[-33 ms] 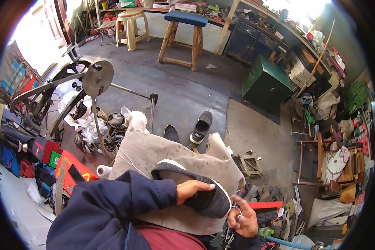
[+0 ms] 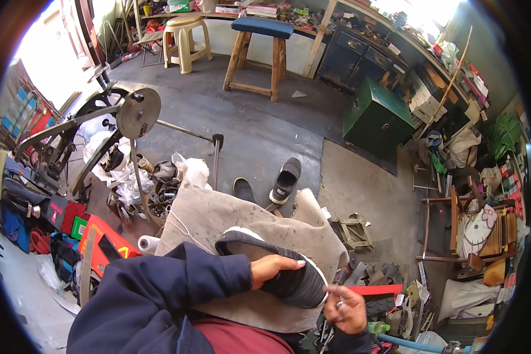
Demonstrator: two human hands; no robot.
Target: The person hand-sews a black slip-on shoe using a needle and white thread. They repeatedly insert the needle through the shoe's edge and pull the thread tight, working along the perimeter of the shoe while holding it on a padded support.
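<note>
A dark grey knit shoe with a white sole edge lies on a stained beige cloth across my lap. My left hand is closed on the shoe, its thumb pressed along the upper near the white edge. Beside the toe end is my right hand, with its fingers curled and a ring on one of them. One finger of it reaches to the sole edge. Whatever the right fingers pinch is too small to make out. A matching dark shoe rests on the floor ahead, next to a dark insole-like piece.
To the left stands a black hand-cranked machine with a round wheel. A white thread spool sits beside the cloth. A red strip and scraps lie at the right. Further off are a blue-topped stool and a green box.
My right hand's fingers have shifted, and one now points to the toe's sole edge. The left hand and the shoe have barely moved.
</note>
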